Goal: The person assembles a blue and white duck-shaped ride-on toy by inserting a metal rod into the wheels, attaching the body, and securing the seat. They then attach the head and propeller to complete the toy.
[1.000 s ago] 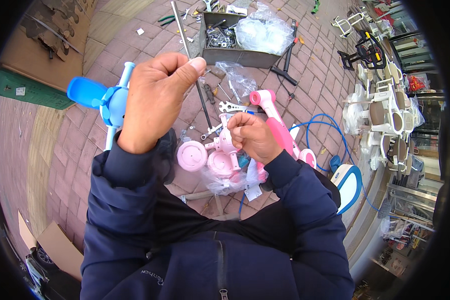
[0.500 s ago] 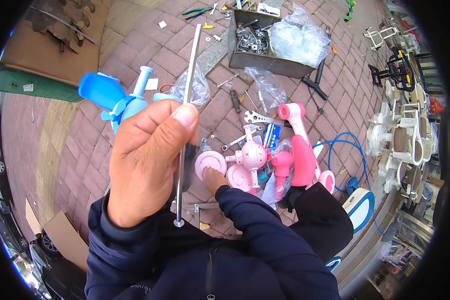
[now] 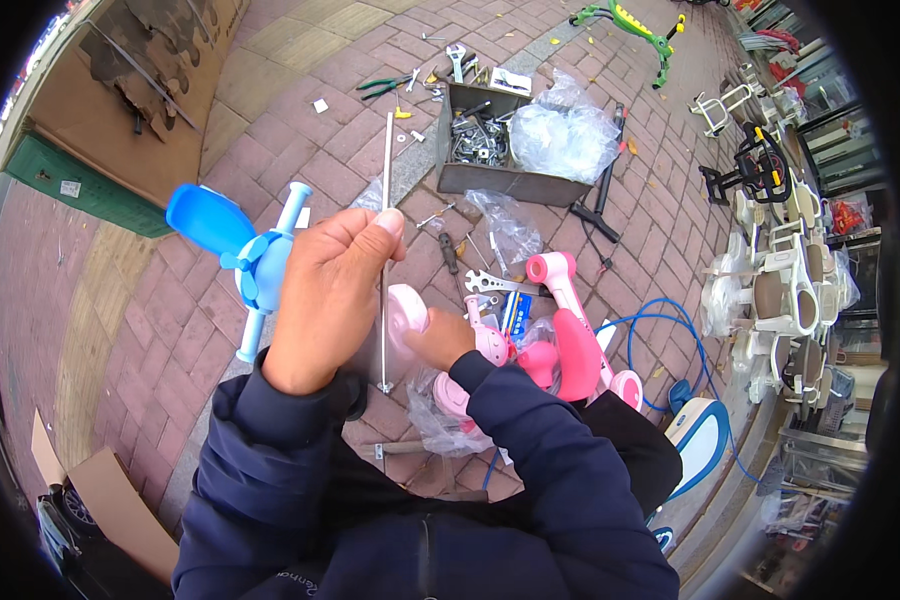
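My left hand (image 3: 322,305) is closed around a long thin metal rod (image 3: 387,165), held nearly upright with its small flat head at the lower end. Beside it, my right hand (image 3: 445,342) grips a pale pink wheel (image 3: 403,312) by its right side, with the wheel close to the rod. Whether they touch I cannot tell. Just past the right hand lies a pink toy part (image 3: 490,343) with small knobs, partly hidden by the hand. A bright pink curved piece (image 3: 576,350) lies along a pink-and-white frame (image 3: 567,290) farther right. Left of my hands stands a blue toy frame (image 3: 262,270) with a seat.
An open metal toolbox (image 3: 520,186) of loose hardware, with a plastic bag (image 3: 565,140) in it, stands ahead. A flat multi-hole wrench (image 3: 490,283) and a screwdriver (image 3: 449,254) lie on the bricks. A blue hose (image 3: 660,312) curls at right; a cardboard box (image 3: 165,60) stands far left.
My right hand has picked the pink wheel up from the ground and brought it up beside the rod. The left hand, still holding the rod, is lower and farther from the camera.
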`<state>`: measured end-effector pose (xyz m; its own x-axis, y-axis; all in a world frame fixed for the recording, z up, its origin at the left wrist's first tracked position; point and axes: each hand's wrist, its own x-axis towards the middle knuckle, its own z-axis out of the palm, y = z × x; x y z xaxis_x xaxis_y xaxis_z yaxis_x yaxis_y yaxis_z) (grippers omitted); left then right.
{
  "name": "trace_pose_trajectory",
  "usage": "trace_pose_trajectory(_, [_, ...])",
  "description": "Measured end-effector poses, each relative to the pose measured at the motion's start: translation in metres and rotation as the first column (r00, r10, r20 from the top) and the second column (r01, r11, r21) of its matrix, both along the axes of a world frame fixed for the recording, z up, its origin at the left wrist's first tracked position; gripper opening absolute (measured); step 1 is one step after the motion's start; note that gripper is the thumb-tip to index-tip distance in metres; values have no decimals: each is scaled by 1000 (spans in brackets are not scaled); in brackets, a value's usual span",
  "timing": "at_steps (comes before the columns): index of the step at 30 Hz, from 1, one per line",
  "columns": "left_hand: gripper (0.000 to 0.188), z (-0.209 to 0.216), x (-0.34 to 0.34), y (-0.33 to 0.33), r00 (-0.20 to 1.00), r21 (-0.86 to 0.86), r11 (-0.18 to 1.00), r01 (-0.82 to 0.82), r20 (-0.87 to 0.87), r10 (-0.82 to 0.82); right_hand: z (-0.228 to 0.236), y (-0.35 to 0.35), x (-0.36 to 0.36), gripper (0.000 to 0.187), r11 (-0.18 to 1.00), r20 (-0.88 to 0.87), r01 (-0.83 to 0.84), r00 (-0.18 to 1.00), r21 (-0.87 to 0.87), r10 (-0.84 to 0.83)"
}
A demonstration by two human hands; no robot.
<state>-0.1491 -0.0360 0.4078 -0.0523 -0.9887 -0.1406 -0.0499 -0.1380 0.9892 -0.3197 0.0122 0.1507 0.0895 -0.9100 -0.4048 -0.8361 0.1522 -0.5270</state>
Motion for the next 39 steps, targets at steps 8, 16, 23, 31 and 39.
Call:
trace_pose_trajectory(8, [31,-12,-41,5,873,-285,854,434,366,-322,223,-33,-164,50,883,909,244,-227,400,-349])
trace_pose_trajectory(16, [16,-18,-103,44,773,-581,510,634,487,-407,243,43,-158,30,918,780,24,-537,395,-321])
trace_pose_trajectory(23, [16,-19,-112,30,748,-542,521,659,540,-385,229,43,-150,28,896,722,-116,-552,428,-416])
trace_pose_trajectory(31, [16,-17,-109,28,753,-559,505,658,511,-415,225,45,-154,33,879,717,-122,-532,461,-450])
trace_pose_trajectory(39, [14,-22,-97,29,747,-554,545,629,625,-227,233,44,-164,64,909,752,51,-581,414,-310])
